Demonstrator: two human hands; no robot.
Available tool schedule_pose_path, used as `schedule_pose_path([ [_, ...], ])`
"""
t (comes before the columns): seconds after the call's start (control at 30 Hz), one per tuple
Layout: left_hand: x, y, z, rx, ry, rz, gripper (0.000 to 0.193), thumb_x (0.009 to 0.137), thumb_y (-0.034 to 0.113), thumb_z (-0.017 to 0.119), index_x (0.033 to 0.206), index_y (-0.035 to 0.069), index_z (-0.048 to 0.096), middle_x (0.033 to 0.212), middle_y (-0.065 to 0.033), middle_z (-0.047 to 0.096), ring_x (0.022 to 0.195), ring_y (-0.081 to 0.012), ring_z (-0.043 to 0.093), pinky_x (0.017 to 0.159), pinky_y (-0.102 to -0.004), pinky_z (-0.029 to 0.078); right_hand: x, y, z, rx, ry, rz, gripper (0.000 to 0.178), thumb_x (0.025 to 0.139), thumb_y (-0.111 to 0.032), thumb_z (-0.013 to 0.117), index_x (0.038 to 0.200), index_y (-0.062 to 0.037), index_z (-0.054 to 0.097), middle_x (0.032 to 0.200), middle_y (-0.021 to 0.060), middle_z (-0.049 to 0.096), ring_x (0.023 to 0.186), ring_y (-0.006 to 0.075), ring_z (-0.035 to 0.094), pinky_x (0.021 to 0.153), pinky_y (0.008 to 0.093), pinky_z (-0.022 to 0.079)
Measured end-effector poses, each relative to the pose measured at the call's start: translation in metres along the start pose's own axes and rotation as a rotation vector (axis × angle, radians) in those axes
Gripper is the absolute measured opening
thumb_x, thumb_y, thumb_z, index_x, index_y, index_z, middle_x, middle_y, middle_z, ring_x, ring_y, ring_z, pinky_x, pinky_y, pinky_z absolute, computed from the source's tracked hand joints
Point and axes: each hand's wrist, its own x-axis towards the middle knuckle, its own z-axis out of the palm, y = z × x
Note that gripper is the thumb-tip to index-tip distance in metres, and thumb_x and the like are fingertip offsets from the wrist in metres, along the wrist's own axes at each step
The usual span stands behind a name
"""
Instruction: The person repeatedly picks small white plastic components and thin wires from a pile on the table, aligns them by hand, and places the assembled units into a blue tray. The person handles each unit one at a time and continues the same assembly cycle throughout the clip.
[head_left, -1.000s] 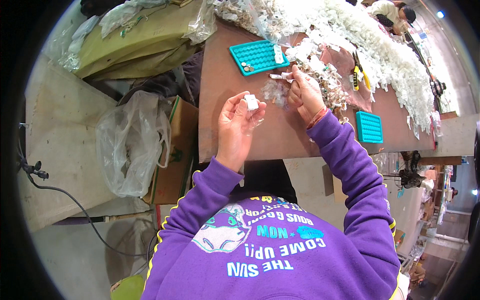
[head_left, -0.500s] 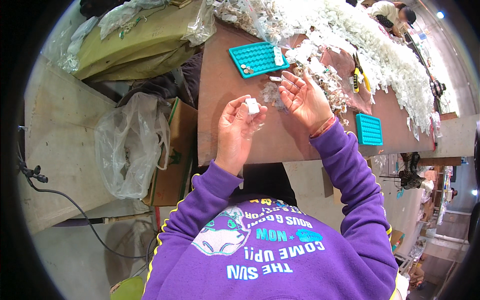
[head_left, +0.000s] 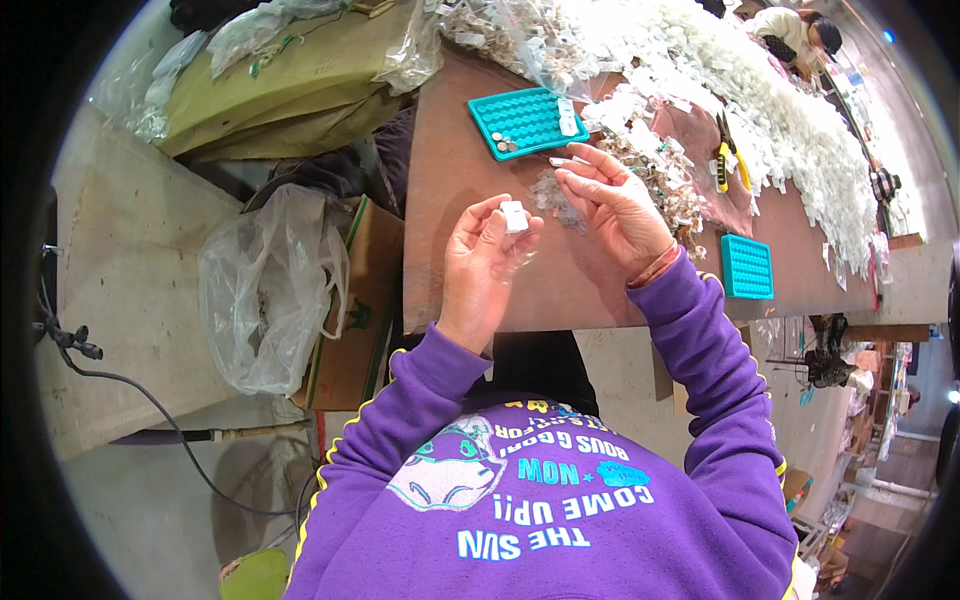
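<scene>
My left hand (head_left: 482, 255) is closed over the near part of the table, with a small white square tag (head_left: 514, 216) pinched between thumb and fingers. Clear film shows below the tag by the fingertips. To its right my right hand (head_left: 615, 205) is raised, fingers stretched out and thumb a little apart; I see nothing in it. Just beyond its fingertips lies a small white piece (head_left: 562, 161). A little pile of clear plastic bits (head_left: 553, 200) sits on the brown table (head_left: 450, 130) between the hands.
A teal ribbed tray (head_left: 500, 112) holds a few small round pieces and white tags. Another teal tray (head_left: 748, 268) is at right. Yellow-handled pliers (head_left: 722, 168) rest on pink cloth beside a large heap of white tags (head_left: 770, 140). A clear bag (head_left: 250, 300) hangs left of the table.
My right hand has turned from palm-up with spread fingers to a narrower pose, thumb nearer the index finger. The left hand keeps the white tag. The whole view has shifted slightly.
</scene>
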Motion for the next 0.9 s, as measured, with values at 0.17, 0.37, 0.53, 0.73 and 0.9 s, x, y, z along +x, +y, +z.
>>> schedule_pose_path([
  [0.17,0.0,0.0,0.0,0.002,0.001,-0.007,0.026,0.097,0.018,0.055,0.118,0.003,0.053,0.106,-0.0135,0.064,0.099,-0.023,0.065,0.084,-0.0324,0.055,0.0,0.001,-0.008,0.05,-0.019,0.036,0.044,0.088,0.003,0.061,0.13,0.0038,0.045,0.116,0.0132,0.058,0.103,0.0207,0.062,0.094,0.0283,0.052],
  [0.37,-0.001,0.0,0.0,-0.007,-0.006,-0.003,0.026,0.097,0.019,0.056,0.118,0.004,0.053,0.105,-0.0125,0.064,0.098,-0.0226,0.065,0.084,-0.032,0.054,-0.001,0.003,-0.019,0.413,-0.267,0.142,0.038,0.092,0.002,0.056,0.129,0.0013,0.046,0.111,0.0109,0.057,0.098,0.0182,0.061,0.088,0.0276,0.054],
  [0.53,0.0,0.0,0.0,0.001,-0.015,-0.004,0.026,0.097,0.019,0.056,0.118,0.004,0.053,0.104,-0.0115,0.064,0.098,-0.0224,0.065,0.083,-0.032,0.054,-0.008,0.006,-0.017,0.494,-0.401,0.102,0.029,0.094,0.0,0.054,0.123,-0.0026,0.05,0.099,0.0065,0.056,0.088,0.0155,0.059,0.079,0.0257,0.053],
  [0.73,-0.001,0.0,0.0,0.018,-0.013,-0.007,0.026,0.097,0.019,0.056,0.118,0.004,0.053,0.104,-0.0105,0.065,0.098,-0.022,0.065,0.082,-0.0321,0.054,-0.008,0.008,-0.014,0.47,-0.414,0.09,0.026,0.093,-0.001,0.056,0.118,-0.0035,0.053,0.099,0.0059,0.058,0.085,0.0139,0.058,0.077,0.024,0.052],
  [0.9,-0.001,0.002,0.002,0.044,-0.016,-0.008,0.026,0.097,0.02,0.056,0.118,0.003,0.053,0.104,-0.0106,0.065,0.098,-0.0214,0.065,0.082,-0.0317,0.054,-0.012,0.007,-0.009,0.158,-0.093,0.067,0.025,0.091,0.0,0.059,0.116,-0.0012,0.055,0.104,0.0068,0.062,0.088,0.0151,0.065,0.071,0.0218,0.053],
])
